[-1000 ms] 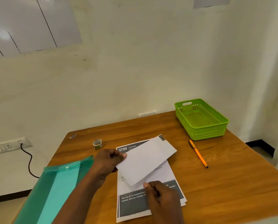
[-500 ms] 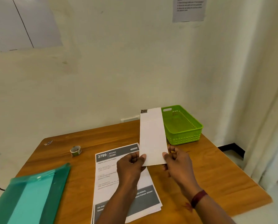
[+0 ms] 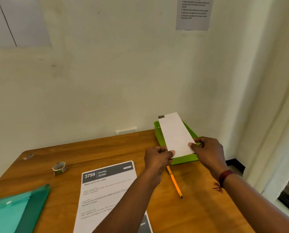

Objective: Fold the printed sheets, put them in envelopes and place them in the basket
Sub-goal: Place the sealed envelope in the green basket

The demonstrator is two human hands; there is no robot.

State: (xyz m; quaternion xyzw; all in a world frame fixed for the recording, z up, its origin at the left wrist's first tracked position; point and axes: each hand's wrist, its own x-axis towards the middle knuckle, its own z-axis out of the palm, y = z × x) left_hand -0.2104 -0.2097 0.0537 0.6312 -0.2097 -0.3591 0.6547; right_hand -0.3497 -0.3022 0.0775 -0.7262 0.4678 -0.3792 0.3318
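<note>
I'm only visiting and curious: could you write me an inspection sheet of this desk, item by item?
Surface: wooden table, glossy brown.
Job's things: white envelope held up in front of the green basket, not yet in it; printed sheets stacked flat nearer the person.
Clutter: orange pen, tape roll, teal folder, scrap near the far left corner.
Hands: left hand and right hand each pinch the envelope's near end.
Cables: nothing seen.
Surroundings: printed notice on the wall, wall plate, curtain at right.
</note>
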